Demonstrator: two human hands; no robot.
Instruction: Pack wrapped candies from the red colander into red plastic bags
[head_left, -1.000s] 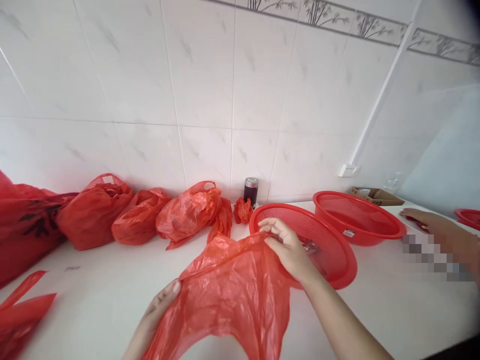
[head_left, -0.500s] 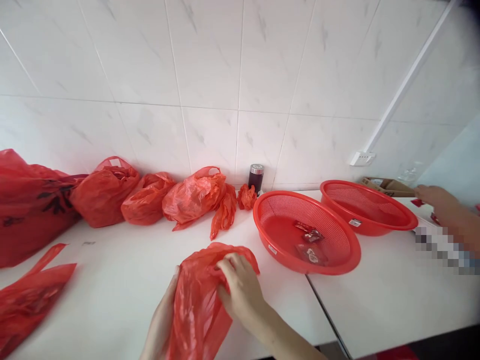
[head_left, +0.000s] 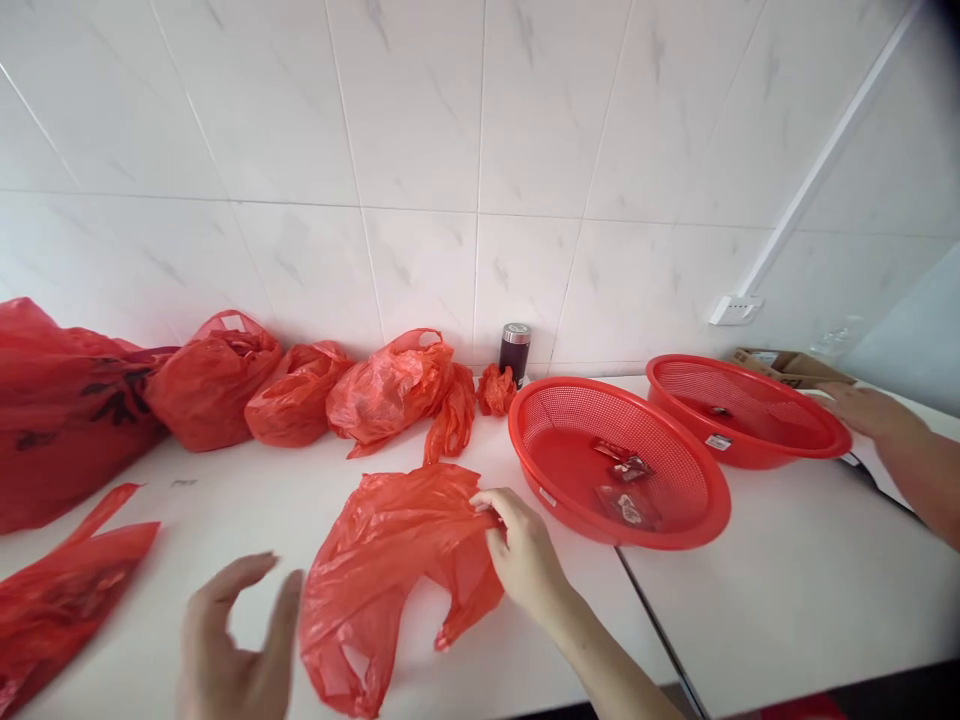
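Note:
A thin red plastic bag (head_left: 390, 570) lies loosely spread near the front of the white table, its handles toward me. My right hand (head_left: 525, 555) pinches the bag's right side between thumb and fingers. Just left of the bag, my left hand (head_left: 240, 630) is raised with thumb and fingers curved apart, holding nothing. Beside my right hand stands a red mesh basket (head_left: 551, 500) with several small packets (head_left: 630, 490) on its bottom. Whether the bag has anything inside I cannot make out.
Several filled red bags (head_left: 390, 395) line the wall, with a dark bottle (head_left: 514, 350) alongside. Another red bag (head_left: 67, 610) lies at left. A second red basket (head_left: 780, 440) stands at right, near a cardboard box (head_left: 787, 367) and another person's hand (head_left: 862, 410). A seam crosses the table.
My left hand has let go of the bag and moved left. The bag has spread out flatter, still in my right hand, which shifted slightly right. A small item now shows in the far basket.

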